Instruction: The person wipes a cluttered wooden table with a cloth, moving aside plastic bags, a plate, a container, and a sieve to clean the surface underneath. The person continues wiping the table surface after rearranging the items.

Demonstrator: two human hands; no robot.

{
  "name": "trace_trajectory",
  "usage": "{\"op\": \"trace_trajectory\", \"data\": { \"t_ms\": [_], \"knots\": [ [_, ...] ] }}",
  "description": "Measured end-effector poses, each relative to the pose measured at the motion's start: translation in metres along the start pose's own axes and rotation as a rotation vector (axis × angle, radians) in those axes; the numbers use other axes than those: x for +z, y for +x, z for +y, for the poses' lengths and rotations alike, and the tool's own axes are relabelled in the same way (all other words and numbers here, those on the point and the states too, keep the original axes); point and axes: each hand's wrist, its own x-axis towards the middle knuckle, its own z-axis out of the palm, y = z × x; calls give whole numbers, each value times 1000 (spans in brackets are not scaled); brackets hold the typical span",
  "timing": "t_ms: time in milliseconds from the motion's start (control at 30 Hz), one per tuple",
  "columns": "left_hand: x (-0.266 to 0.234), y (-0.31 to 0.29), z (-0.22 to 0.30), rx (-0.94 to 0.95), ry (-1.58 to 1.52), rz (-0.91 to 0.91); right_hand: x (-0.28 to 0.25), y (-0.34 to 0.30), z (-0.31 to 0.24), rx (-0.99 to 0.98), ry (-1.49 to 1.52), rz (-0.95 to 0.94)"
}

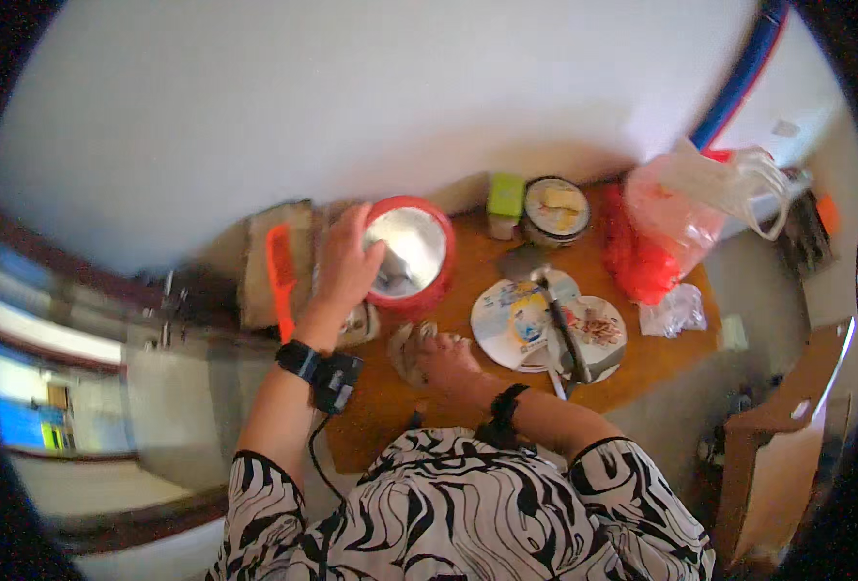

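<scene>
A red round pot (451, 254) with a shiny metal inside stands tilted toward me on the brown table, near the wall. My left hand (353, 257) grips its left rim, thumb toward the inside. Lower down, in front of the pot, my right hand (451, 362) is closed on a crumpled greyish cloth (408, 354) lying on the table; motion blurs its fingers. Right of that hand lie a round printed board (497, 324) and a second, smaller printed one (605, 324). Across them rests a spatula (566, 334) with a dark handle.
An orange comb-like tool (280, 276) lies on a brown flat piece (298, 237) at the left. Along the back stand a green-topped container (506, 198) and a round tin (557, 228). Farther right are a red plastic bag (661, 218), a clear bag (676, 312) and a cardboard box (773, 465).
</scene>
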Motion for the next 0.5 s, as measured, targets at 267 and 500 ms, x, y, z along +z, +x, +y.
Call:
{"op": "trace_trajectory", "data": {
  "t_ms": [267, 500],
  "knots": [
    [-145, -163, 83, -226, -351, -454, -10, -5, 13, 60, 171, -40],
    [-125, -427, 75, -1052, -270, -678, 48, 5, -70, -299, -629, 295]
  ]
}}
